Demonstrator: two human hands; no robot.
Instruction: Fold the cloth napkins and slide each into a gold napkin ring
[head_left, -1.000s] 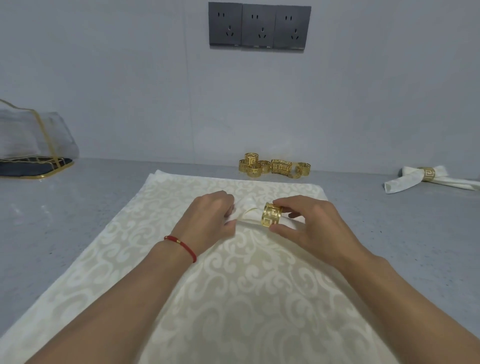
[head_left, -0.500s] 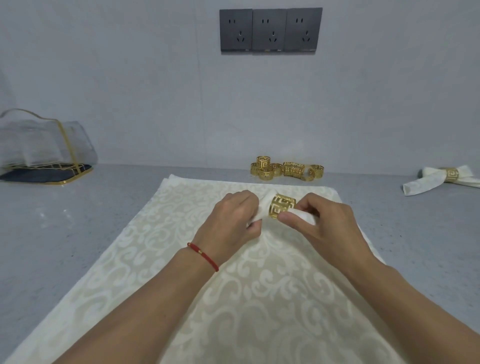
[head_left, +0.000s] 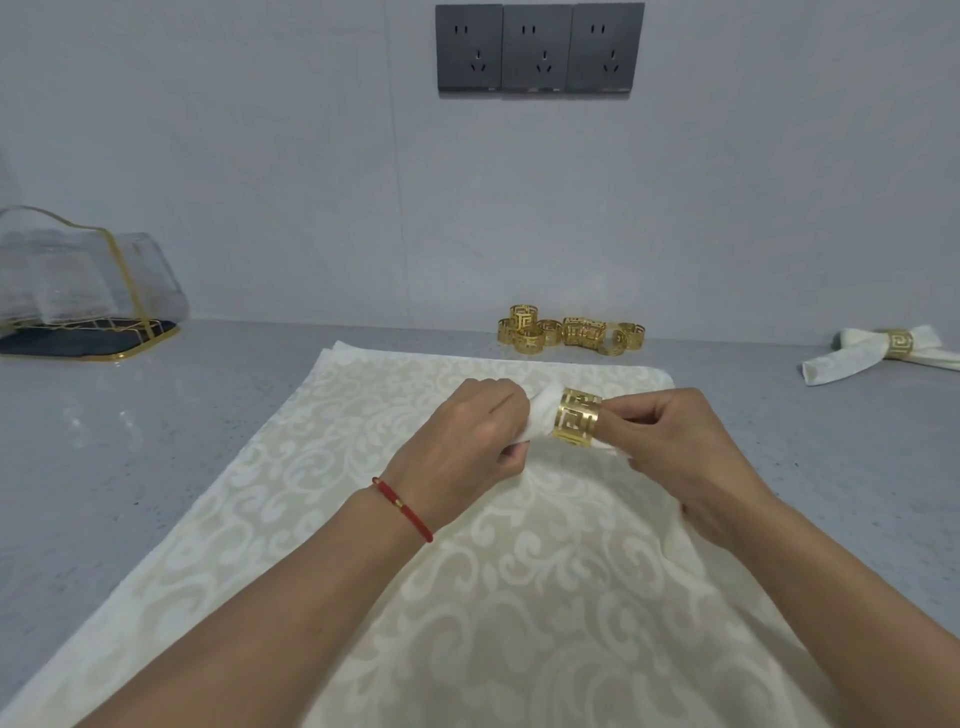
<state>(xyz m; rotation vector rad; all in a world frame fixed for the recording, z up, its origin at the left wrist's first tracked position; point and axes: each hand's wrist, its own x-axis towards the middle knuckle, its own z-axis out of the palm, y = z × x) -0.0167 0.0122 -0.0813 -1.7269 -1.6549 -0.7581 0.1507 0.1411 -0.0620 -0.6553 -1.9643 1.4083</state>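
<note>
- I have the left hand (head_left: 467, 436) curled round the bunched end of the white napkin (head_left: 540, 415) at frame centre, and the right hand (head_left: 670, 441) pinching the gold ring (head_left: 577, 417) by its right edge; the ring sits around the napkin, touching it, between my two hands.
- My worry is that the folds bunch up at the ring's mouth if I pull unevenly, so the roll jams or comes out lopsided.
- The ring is smooth cut-out metal; I judge a fingertip pinch could slip, and the fretwork edges could snag the weave.
- If the left hand loosens, the folded bundle probably springs open and needs refolding.
- How much napkin lies right of the ring I cannot tell; my right hand hides it.
- Under my hands lies a patterned cream cloth (head_left: 467, 597) on the grey counter (head_left: 130, 441).
- Spare gold rings (head_left: 569, 331) cluster just above centre by the wall, one finished napkin (head_left: 852, 358) lies at right edge, and a clear gold-trimmed holder (head_left: 78, 286) stands at left.
- Nothing stands in my way.
</note>
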